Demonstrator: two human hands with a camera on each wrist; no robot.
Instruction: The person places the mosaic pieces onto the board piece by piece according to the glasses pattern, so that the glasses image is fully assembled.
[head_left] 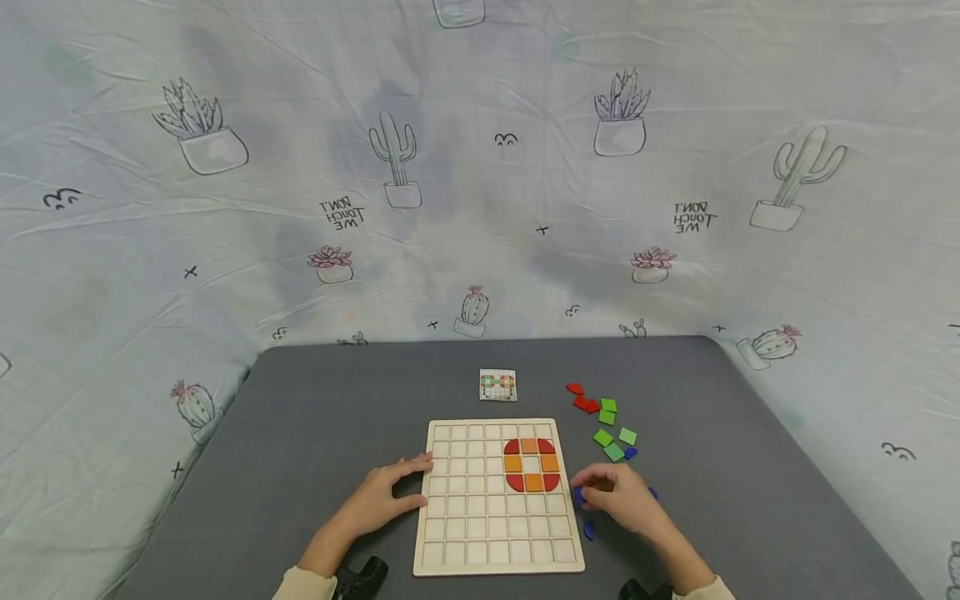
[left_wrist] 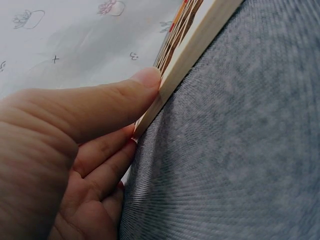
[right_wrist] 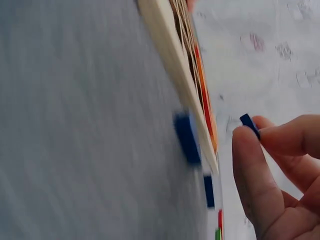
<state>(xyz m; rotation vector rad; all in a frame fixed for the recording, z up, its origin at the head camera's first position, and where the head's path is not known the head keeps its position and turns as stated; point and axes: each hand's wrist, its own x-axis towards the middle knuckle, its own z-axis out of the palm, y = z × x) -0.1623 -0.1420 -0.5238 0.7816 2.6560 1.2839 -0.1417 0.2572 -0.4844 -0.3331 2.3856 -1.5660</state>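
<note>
A square wooden board (head_left: 476, 529) with a grid of shallow cells lies on the grey table. Red quarter-round tiles (head_left: 551, 482) and orange square tiles (head_left: 533, 482) form a ring in its upper right cells. At the board's left edge rests my left hand (head_left: 382, 498), thumb and fingers fairly straight against the wooden side (left_wrist: 172, 77). My right hand (head_left: 618, 497) is just off the right edge. Between thumb and finger it pinches a small blue tile (right_wrist: 250, 126), raised above the table. Another blue tile (right_wrist: 187, 137) lies close beside the board.
A small pattern card (head_left: 498, 385) lies beyond the board. To the right are loose red tiles (head_left: 581, 402), several green tiles (head_left: 603, 437) and more blue tiles (head_left: 631, 453). A cactus-printed cloth (head_left: 480, 208) hangs behind the table (head_left: 337, 400).
</note>
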